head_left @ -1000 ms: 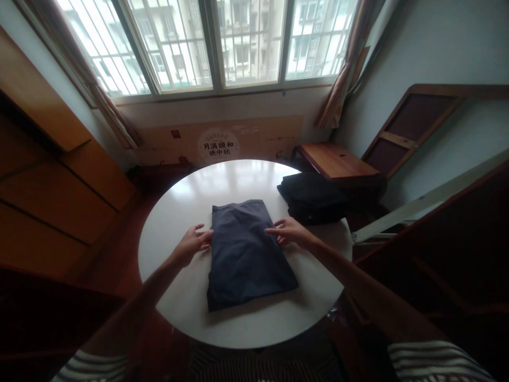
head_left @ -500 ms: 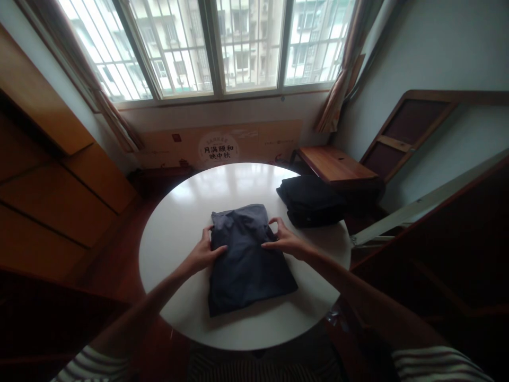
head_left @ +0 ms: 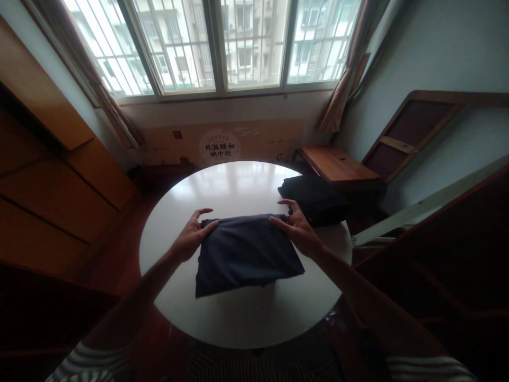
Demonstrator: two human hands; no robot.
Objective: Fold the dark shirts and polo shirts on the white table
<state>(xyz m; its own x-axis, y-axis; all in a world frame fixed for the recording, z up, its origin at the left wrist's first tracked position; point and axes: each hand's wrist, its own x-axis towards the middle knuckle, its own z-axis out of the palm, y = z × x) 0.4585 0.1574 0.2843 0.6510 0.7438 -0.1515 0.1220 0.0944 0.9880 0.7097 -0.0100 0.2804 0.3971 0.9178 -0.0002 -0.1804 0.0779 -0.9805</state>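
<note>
Head view: over the middle of a round white table (head_left: 170,212), a folded dark-blue cloth (head_left: 246,254) has its long axis side to side, straight edge facing away; black folded clothes (head_left: 316,196) sit far right; left hand (head_left: 190,234) and right hand (head_left: 301,232) pinch its far corners.

The folded garment (head_left: 246,254) is dark blue cloth, flattish and four-sided, with soft creases. It is held over the middle of the white bench (head_left: 230,323), its near border slanting, left corner closest to the bench's near edge.
</note>
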